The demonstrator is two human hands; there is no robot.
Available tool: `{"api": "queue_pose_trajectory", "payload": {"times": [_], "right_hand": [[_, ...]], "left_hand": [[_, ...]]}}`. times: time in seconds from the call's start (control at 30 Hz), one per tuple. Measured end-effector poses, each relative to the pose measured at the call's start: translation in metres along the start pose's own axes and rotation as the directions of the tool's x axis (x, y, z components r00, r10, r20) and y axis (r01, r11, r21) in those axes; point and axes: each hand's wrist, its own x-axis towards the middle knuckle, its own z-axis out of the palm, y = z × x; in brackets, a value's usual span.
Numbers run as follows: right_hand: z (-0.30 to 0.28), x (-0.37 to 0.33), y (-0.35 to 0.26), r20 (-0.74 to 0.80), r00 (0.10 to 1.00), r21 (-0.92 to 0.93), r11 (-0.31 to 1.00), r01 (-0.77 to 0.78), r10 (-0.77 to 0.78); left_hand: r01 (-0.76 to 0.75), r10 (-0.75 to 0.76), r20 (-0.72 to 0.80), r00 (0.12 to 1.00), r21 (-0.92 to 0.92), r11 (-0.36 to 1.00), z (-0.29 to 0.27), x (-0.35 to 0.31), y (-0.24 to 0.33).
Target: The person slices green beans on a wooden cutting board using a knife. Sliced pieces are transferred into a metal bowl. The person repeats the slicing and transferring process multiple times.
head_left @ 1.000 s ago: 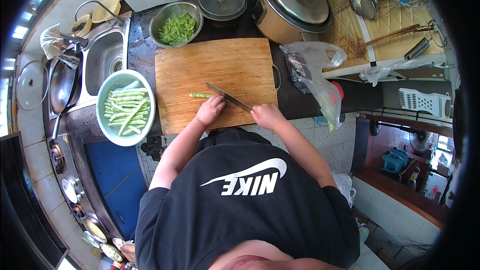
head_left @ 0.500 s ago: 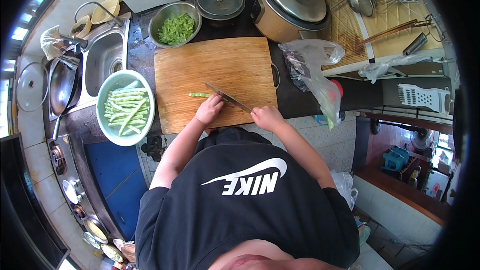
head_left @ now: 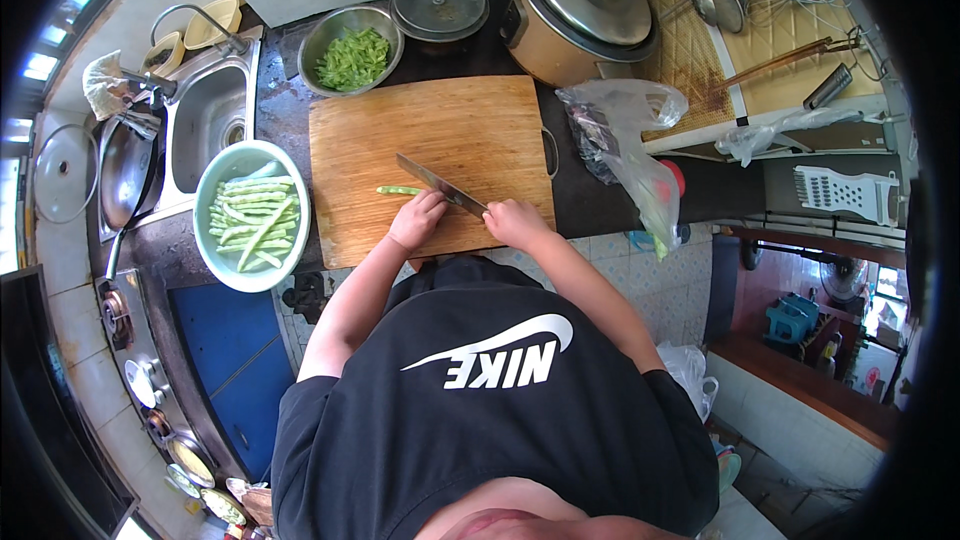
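On the wooden cutting board [head_left: 430, 120] lies a green bean [head_left: 396, 190], one end reaching under the fingers of my left hand [head_left: 415, 221]. Those fingers are curled down on it, right against the blade. My right hand [head_left: 516, 224] grips the handle of a kitchen knife [head_left: 428, 176], whose blade slants up and left across the board past my left fingertips. The fingers hide the cut end of the bean and the blade's edge. Left of the board, a pale green basin [head_left: 207, 258] holds several whole green beans [head_left: 258, 228].
Behind the board stand a metal bowl [head_left: 312, 58] of cut greens [head_left: 352, 60], a lidded pot [head_left: 440, 5] and a large cooker [head_left: 545, 35]. A plastic bag [head_left: 630, 125] lies to the right. The sink [head_left: 205, 125] and a wok [head_left: 127, 175] are at the left.
The knife has slid up and left along its length, and my right hand has moved left with it, closer to my left hand. My left hand and the bean look nearly unmoved.
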Motion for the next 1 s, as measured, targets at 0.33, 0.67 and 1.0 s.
{"api": "queue_pose_trajectory", "payload": {"times": [0.33,0.67,1.0], "right_hand": [[0.0,-0.008,0.005,-0.038,0.998,-0.005,0.999,0.044,-0.045],[-0.02,-0.026,0.003,0.016,0.997,-0.034,0.996,0.077,-0.077],[0.001,0.001,0.008,0.031,0.998,-0.023,0.998,0.059,-0.059]], "left_hand": [[-0.027,0.025,0.019,1.0,0.127,0.992,-0.015,0.0,-0.017],[-0.041,0.051,-0.059,0.997,0.162,0.986,-0.006,-0.003,-0.004],[0.002,0.006,-0.053,0.999,0.15,0.989,-0.004,-0.004,-0.002]]}}
